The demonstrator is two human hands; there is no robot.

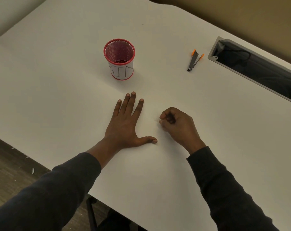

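My left hand [124, 125] lies flat on the white table [58, 90], palm down, fingers straight and spread, thumb pointing right. Just to its right, my right hand [176, 125] rests on the table with its fingers curled in. Its thumb and forefinger tips meet at the left side of the fist, and I see nothing between them. A red mesh cup [119, 59] with a white paper label reading "BIN" stands upright beyond my left hand. A staple remover [195, 61] with orange grips lies at the right rear.
A long grey-rimmed cable slot [213, 54] with dark cables inside is cut into the table at the far right. The table's front edge runs diagonally at the lower left, with wood-look floor [11, 164] below it. A dark chair frame shows under the table.
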